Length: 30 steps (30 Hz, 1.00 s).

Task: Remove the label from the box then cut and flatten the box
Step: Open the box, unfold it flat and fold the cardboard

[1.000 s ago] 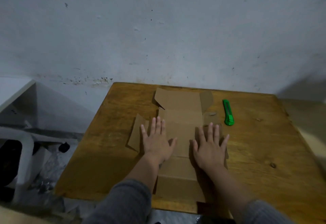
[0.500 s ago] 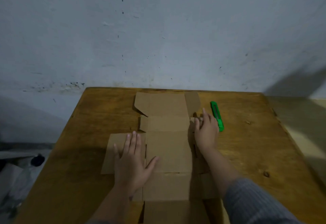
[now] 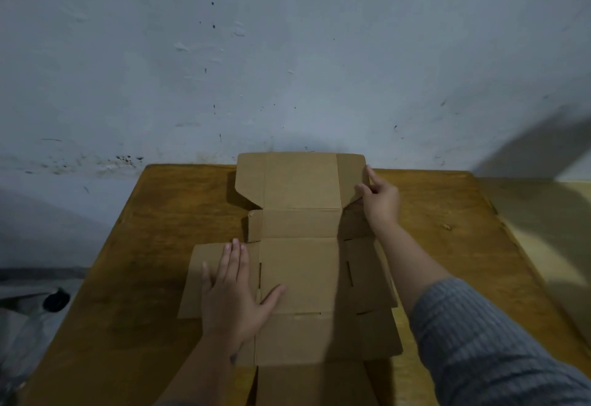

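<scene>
The box [image 3: 299, 277] lies opened out in the middle of the wooden table [image 3: 447, 246], its panels spread nearly flat except the far lid panel, which stands up against the wall. The left hand [image 3: 235, 297] presses open-palmed on the left side flap, grasping nothing. The right hand [image 3: 380, 201] pinches the lid's right ear between thumb and fingers, though shadow blurs the exact contact. Thin corrugated card like this is probably light and stiff, springing back at creases; best held by flap edges and pressed along folds.
</scene>
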Tool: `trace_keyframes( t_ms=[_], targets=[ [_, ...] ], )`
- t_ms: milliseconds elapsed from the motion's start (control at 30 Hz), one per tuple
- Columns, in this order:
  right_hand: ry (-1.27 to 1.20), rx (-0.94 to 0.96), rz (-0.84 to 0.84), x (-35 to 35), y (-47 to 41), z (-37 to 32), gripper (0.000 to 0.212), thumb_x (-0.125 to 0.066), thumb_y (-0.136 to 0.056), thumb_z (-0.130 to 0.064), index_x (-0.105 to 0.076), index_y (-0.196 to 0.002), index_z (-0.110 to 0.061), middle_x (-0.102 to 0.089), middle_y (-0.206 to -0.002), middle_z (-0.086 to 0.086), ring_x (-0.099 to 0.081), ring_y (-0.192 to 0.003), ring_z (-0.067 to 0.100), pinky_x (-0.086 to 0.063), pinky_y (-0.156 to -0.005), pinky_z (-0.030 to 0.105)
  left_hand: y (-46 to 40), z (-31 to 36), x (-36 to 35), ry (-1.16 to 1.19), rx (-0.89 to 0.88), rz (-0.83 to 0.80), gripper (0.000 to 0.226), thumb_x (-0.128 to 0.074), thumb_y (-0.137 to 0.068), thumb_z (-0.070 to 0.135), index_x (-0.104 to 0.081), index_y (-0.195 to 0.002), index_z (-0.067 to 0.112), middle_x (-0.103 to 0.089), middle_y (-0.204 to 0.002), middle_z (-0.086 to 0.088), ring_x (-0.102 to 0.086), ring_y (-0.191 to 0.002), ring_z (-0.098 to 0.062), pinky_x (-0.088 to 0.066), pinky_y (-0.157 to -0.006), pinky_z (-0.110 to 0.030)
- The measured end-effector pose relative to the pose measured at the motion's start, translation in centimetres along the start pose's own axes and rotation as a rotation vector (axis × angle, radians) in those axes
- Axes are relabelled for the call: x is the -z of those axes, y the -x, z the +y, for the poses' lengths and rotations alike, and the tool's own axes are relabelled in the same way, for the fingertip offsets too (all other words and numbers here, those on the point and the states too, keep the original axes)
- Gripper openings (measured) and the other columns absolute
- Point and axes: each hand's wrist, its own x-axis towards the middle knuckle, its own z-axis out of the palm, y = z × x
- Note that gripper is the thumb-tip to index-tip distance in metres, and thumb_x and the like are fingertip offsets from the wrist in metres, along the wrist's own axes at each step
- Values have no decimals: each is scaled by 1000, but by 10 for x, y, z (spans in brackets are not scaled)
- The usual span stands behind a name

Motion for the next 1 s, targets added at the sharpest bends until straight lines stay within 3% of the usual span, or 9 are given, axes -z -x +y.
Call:
trace_keyframes(
  t_ms=[100, 200, 267, 367, 533, 633, 733, 900, 1000],
  targets=[
    [-84, -31, -17, 12, 2, 3, 44, -64, -86, -14, -56, -128, -25, -70, -112, 9, -68, -93, 25, -55, -83, 48, -6, -1, -5, 3, -32, 41, 108, -18, -74, 87, -23, -150, 10, -17, -158, -3, -10, -147, -17, -9, -117, -52],
    [-173, -55, -27, 21, 10, 8, 46, -68, -84, -13, -57, -127, -23, -64, -110, -5, -65, -90, 14, -56, -81, 33, -11, 1, -5, -14, -20, 36, 107, -15, -75, 86, -24, -149, 9, -16, -158, -3, -9, -147, -18, -6, -117, -52],
    [-186, -36, -35, 26, 21, 12, 48, -68, -83, -12, -55, -129, -21, -61, -103, -7, -62, -91, 13, -53, -81, 28, -12, 2, -3, -36, -4, 16, 108, -10, -74, 87, -14, -151, 11, -4, -159, -2, 1, -147, -17, 1, -117, -49],
    [-203, -21, -36, 31, 33, 24, 52, -68, -83, -10, -53, -131, -22, -63, -94, 0, -61, -90, 17, -51, -84, 31, -12, 2, -2, 8, 29, -27, 110, -8, -70, 88, 4, -151, 14, 11, -159, -2, 13, -146, -15, 8, -117, -45],
    [-165, -17, -17, 35, 50, 29, 51, -67, -83, -9, -52, -131, -21, -61, -90, 3, -58, -89, 18, -51, -80, 32, -17, 6, 23, 363, 138, 107, 106, -31, -78, 80, 23, -147, 20, 14, -159, -1, 11, -146, -14, 6, -118, -46],
    [-151, -14, -40, 35, 57, 30, 51, -67, -83, -10, -52, -129, -22, -62, -94, 5, -59, -90, 19, -51, -80, 33, -35, 10, 51, 297, 51, 292, 93, -19, -84, 75, 15, -150, 20, 15, -159, 1, 15, -146, -13, 10, -117, -46],
    [-147, -12, -51, 36, 62, 36, 50, -68, -82, -10, -52, -127, -24, -63, -95, 7, -61, -92, 21, -53, -81, 37, -61, 20, 77, 187, -59, 342, 75, -22, -92, 62, -1, -153, 22, 9, -161, 2, 13, -147, -14, 10, -116, -47],
    [-166, -6, -60, 38, 66, 39, 44, -67, -82, -7, -52, -119, -24, -63, -89, 12, -63, -90, 27, -54, -80, 40, -102, 43, 101, 34, -190, 211, 56, -21, -99, 51, -17, -151, 30, -14, -160, 6, 2, -148, -13, -1, -118, -52],
    [-168, 5, -73, 38, 68, 38, 43, -66, -83, -11, -48, -119, -26, -63, -89, 12, -63, -89, 28, -55, -82, 46, -112, 49, 104, 2, -214, 127, 49, -22, -100, 49, -30, -146, 35, -34, -153, 11, -14, -146, -10, -3, -117, -51]
  ],
)
